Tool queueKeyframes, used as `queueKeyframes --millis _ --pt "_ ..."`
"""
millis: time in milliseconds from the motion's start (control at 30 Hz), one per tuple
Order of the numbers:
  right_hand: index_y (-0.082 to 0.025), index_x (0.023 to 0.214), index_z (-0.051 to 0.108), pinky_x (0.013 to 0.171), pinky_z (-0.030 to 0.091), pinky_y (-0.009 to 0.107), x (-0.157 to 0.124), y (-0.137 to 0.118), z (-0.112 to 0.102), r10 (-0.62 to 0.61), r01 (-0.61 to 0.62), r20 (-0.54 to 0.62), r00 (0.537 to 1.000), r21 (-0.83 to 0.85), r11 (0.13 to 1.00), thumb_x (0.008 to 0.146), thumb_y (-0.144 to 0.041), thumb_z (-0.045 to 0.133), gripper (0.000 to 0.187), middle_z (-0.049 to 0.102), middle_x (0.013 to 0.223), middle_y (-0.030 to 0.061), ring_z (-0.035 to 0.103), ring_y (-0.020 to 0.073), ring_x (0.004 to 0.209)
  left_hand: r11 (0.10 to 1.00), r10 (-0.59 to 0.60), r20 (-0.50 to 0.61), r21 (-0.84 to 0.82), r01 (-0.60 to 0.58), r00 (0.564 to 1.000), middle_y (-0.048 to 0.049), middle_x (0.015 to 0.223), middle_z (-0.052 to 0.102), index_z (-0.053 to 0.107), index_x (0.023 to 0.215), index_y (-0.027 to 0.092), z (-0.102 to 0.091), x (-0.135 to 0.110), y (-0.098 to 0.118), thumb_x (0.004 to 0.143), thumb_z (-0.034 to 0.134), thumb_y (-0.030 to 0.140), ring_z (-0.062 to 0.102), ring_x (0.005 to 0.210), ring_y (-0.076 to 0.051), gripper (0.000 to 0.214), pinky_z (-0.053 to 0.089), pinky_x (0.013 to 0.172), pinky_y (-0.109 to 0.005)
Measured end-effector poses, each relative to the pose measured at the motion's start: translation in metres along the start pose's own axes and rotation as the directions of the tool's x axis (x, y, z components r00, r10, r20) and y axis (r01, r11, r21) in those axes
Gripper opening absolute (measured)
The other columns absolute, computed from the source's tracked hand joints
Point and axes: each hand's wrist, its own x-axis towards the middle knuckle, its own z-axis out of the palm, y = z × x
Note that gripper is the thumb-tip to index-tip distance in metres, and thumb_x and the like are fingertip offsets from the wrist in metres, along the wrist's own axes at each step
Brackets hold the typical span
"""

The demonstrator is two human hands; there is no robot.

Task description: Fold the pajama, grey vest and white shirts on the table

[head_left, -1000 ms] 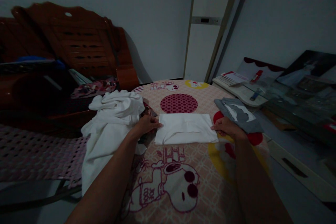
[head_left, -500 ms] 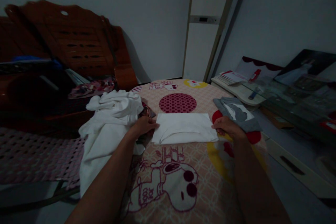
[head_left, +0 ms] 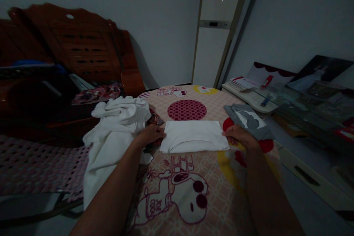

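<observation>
A white garment, perhaps a T-shirt [head_left: 195, 135], lies folded into a flat rectangle on the table, with a curved seam across its near half. My left hand [head_left: 151, 135] pinches its left edge between thumb and fingers. At the opposite short edge, my right hand [head_left: 238, 135] grips the cloth the same way. Just left of my left hand sits a heaped white cloth [head_left: 117, 132] that hangs over the table's side. Beyond my right hand rests a folded grey garment [head_left: 249, 121] with a white patch on it.
A patterned cloth [head_left: 186, 201] with cartoon dogs covers the round table. At the left stand a carved wooden chair [head_left: 83, 49] and a woven seat [head_left: 41, 166]. A low cabinet with a glass shelf [head_left: 293, 99] runs along the right. A tall white unit [head_left: 212, 51] stands behind.
My view has tilted up very slightly. Both hands keep their grip on the white garment, which lies in the same place.
</observation>
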Motion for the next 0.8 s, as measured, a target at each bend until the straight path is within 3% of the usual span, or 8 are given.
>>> queueKeyframes --millis 133,400,500,600,700,733,800 --pt "-0.017 0.046 0.054 0.033 0.028 0.019 0.0 -0.005 0.008 0.01 -0.018 -0.097 0.995 -0.081 0.997 0.084 -0.043 0.056 0.046 0.05 0.036 0.0005 0.04 0.0073 0.029 0.998 0.028 0.006 0.049 -0.029 1.0 -0.0012 0.044 0.057 0.055 0.049 0.019 0.0 0.004 -0.007 0.068 0.062 0.038 0.048 0.039 -0.014 0.028 0.035 0.043 -0.024" --pt "-0.018 0.049 0.051 0.033 0.027 0.018 0.0 -0.015 0.015 0.015 -0.03 -0.158 0.987 -0.093 0.995 0.077 -0.025 0.065 0.032 0.049 0.038 -0.0028 0.04 0.0062 0.031 0.991 0.028 0.044 0.132 -0.033 0.999 -0.0004 0.048 0.058 0.056 0.054 0.019 0.0 0.013 -0.017 0.072 0.058 0.042 0.051 0.043 -0.013 0.03 0.038 0.047 -0.023" --pt "-0.019 0.05 0.051 0.034 0.03 0.019 0.0 -0.013 0.014 0.018 -0.03 -0.231 0.973 -0.048 0.998 0.076 -0.019 0.063 0.029 0.05 0.039 -0.0028 0.043 0.008 0.033 0.991 0.038 0.063 0.127 -0.046 0.997 0.0001 0.047 0.058 0.055 0.053 0.019 0.0 0.012 -0.017 0.072 0.058 0.042 0.051 0.043 -0.014 0.03 0.037 0.047 -0.023" --pt "-0.019 0.048 0.05 0.034 0.03 0.02 0.0 -0.013 0.014 0.007 -0.028 -0.231 0.973 -0.091 0.995 0.074 -0.016 0.061 0.029 0.049 0.038 -0.0025 0.042 0.0083 0.032 0.987 0.052 0.069 0.15 -0.062 0.996 0.0 0.047 0.057 0.055 0.052 0.019 -0.002 0.011 -0.016 0.073 0.058 0.04 0.051 0.043 -0.014 0.03 0.037 0.048 -0.024" --pt "-0.018 0.047 0.052 0.036 0.031 0.021 0.002 -0.015 0.013 -0.043 0.001 -0.227 0.973 -0.185 0.983 0.072 -0.017 0.064 0.028 0.05 0.038 -0.0019 0.042 0.0086 0.033 0.964 0.135 -0.064 0.24 -0.117 0.989 -0.0015 0.054 0.062 0.06 0.057 0.018 -0.002 0.011 -0.012 0.072 0.063 0.036 0.056 0.051 -0.016 0.023 0.041 0.054 -0.026" --pt "-0.018 0.048 0.053 0.038 0.033 0.022 0.003 -0.016 0.013 -0.078 0.019 -0.266 0.961 -0.215 0.976 0.071 -0.018 0.065 0.026 0.052 0.039 -0.0016 0.044 0.0094 0.035 0.952 0.199 -0.161 0.267 -0.151 0.967 -0.0026 0.061 0.065 0.064 0.062 0.017 -0.002 0.011 -0.009 0.072 0.063 0.034 0.059 0.057 -0.017 0.019 0.044 0.058 -0.026" --pt "-0.018 0.054 0.06 0.045 0.04 0.023 0.007 -0.019 0.014 -0.206 0.102 -0.377 0.903 -0.277 0.955 0.07 -0.021 0.067 0.017 0.059 0.047 0.0004 0.053 0.0125 0.043 0.919 0.355 -0.346 0.302 -0.255 0.869 -0.0054 0.079 0.071 0.069 0.079 0.016 0.003 0.014 -0.004 0.076 0.061 0.03 0.065 0.073 -0.019 0.016 0.05 0.07 -0.028"
